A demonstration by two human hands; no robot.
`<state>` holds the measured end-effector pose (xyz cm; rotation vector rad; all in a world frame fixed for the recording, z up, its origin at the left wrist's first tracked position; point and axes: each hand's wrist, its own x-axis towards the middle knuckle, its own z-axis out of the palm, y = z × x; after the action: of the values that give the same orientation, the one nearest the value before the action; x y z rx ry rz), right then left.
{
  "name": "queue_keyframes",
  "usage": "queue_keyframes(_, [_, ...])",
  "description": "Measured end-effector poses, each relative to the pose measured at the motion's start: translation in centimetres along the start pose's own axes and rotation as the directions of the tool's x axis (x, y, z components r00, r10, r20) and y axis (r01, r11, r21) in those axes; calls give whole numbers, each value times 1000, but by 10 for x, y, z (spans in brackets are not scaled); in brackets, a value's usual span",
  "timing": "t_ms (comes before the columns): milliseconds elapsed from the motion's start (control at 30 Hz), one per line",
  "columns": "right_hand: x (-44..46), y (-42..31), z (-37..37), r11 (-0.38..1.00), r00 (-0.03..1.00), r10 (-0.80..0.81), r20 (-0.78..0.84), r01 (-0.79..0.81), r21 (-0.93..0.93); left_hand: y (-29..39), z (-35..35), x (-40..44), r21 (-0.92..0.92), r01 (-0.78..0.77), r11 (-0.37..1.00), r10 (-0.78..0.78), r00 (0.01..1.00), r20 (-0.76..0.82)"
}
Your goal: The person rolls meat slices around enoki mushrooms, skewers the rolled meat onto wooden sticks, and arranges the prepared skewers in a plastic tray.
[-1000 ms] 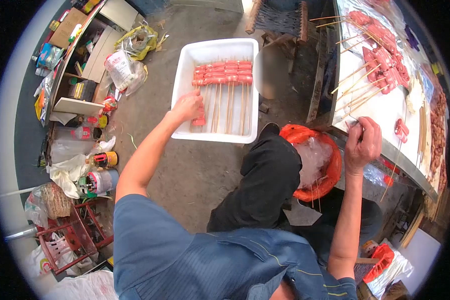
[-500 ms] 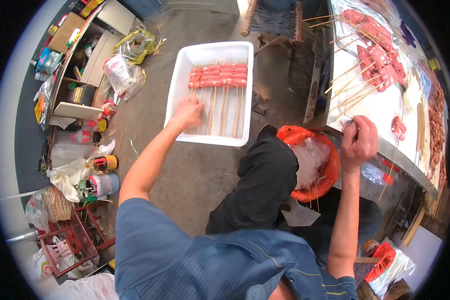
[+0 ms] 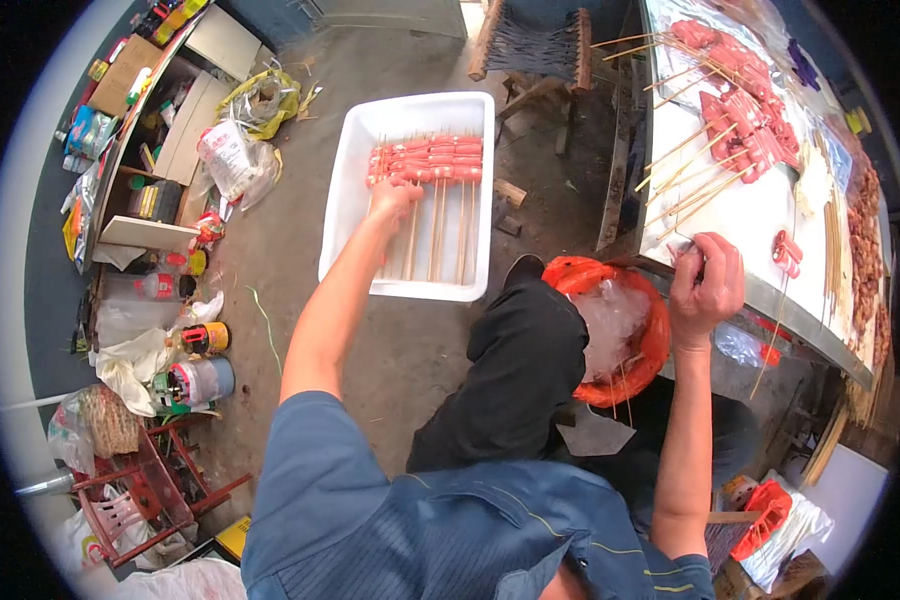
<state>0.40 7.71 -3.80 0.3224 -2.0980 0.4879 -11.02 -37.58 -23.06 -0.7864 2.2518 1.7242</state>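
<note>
My left hand reaches into the white plastic tub, its fingers closed at the lower edge of a row of meat skewers. It grips a skewer at the row's left end; the fingertips are partly hidden. The skewers lie side by side, pink meat toward the far end and bare sticks toward me. My right hand is raised by the near edge of the white-topped table, fingers curled in a pinch. Something small and dark shows at its fingertips, too small to name.
More raw meat skewers are piled on the table, beside loose bamboo sticks and a small skewered piece. An orange-lined bucket stands by my knee. A wooden stool is behind the tub; a cluttered shelf lines the left.
My left hand has moved farther up the tub, from the bare sticks to the meat row. My right hand stays pinched by the table edge. The whole view has shifted slightly.
</note>
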Motion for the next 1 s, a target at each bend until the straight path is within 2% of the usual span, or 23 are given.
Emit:
queue_keyframes(33, [-1, -1, 0, 1000, 1000, 3, -2, -3, -6, 12, -1, -11, 4, 3, 1000, -3, 1000, -2])
queue_keyframes(100, [-2, -1, 0, 1000, 1000, 9, 6, -9, -2, 32, -6, -32, -334, 103, 937, -97, 995, 36])
queue_keyframes(133, [-2, 0, 0, 1000, 1000, 10, 8, -10, -4, 31, -13, -30, -332, 103, 937, -97, 995, 35])
queue_keyframes(200, [-1, 0, 0, 1000, 1000, 9, 4, -9, 1, 33, -39, -25, -340, 70, 938, -20, 989, 148])
queue_keyframes(233, [-2, 0, -1, 1000, 1000, 3, 2, -3, 8, 51, -49, -41, -160, 10, 987, 10, 993, 120])
queue_keyframes(267, [-2, 0, -1, 1000, 1000, 5, 3, -5, 9, 66, -57, -52, -158, 11, 987, 8, 993, 119])
queue_keyframes(333, [-2, 0, 0, 1000, 1000, 4, 3, -3, -20, 90, -73, -69, 132, -129, 983, 93, 964, 248])
queue_keyframes(367, [-2, 0, 0, 1000, 1000, 4, 3, -4, -15, 99, -82, -71, 271, -234, 934, 138, 933, 332])
queue_keyframes(400, [-3, 0, 1, 1000, 1000, 2, 0, -2, -13, 108, -85, -70, 271, -233, 934, 138, 934, 329])
queue_keyframes(433, [-2, 1, 1, 1000, 1000, 0, -3, 0, -12, 119, -87, -69, 510, -336, 792, 109, 899, 424])
queue_keyframes(467, [-2, 0, 1, 1000, 1000, 0, -2, 0, -12, 128, -89, -70, 688, -437, 580, 49, 862, 505])
queue_keyframes(500, [-2, 0, 1, 1000, 1000, -1, -2, 1, -10, 143, -78, -80, 806, -477, 350, 33, 866, 498])
queue_keyframes(533, [-2, 0, 1, 1000, 1000, -2, -1, 2, -8, 148, -69, -82, 806, -477, 351, 32, 866, 499])
queue_keyframes(600, [-2, 0, 1, 1000, 1000, 1, -2, -1, -4, 157, -51, -79, 831, -526, -181, -78, 850, 521])
queue_keyframes(633, [-2, 0, 1, 1000, 1000, 4, -3, -4, -1, 160, -35, -79, 822, -497, -278, -150, 868, 474])
queue_keyframes(667, [-3, 0, 0, 1000, 1000, 6, 0, -6, -4, 155, -26, -75, 820, -500, -278, -153, 866, 477])
queue_keyframes(733, [-2, 1, 1, 1000, 1000, 10, 11, -10, -3, 135, -14, -58, 723, -538, -433, -189, 839, 511])
queue_keyframes(800, [-3, 2, 1, 1000, 1000, 5, 11, -5, -5, 110, -10, -39, 724, -559, -404, -199, 826, 527])
queue_keyframes(867, [-3, 2, 1, 1000, 1000, 5, 12, -5, -7, 89, -11, -19, 750, -549, -368, -41, 816, 577])
queue_keyframes(900, [-3, 2, 0, 1000, 1000, 5, 13, -5, -8, 87, -11, -15, 749, -552, -367, -45, 815, 578])
queue_keyframes(967, [-4, 1, 1, 1000, 1000, 3, 20, -3, -3, 82, -14, -12, 676, -648, -351, -9, 724, 690])
queue_keyframes(1000, [-4, 2, 2, 1000, 1000, 9, 22, -9, -2, 81, -18, -15, 677, -647, -351, -8, 725, 689])
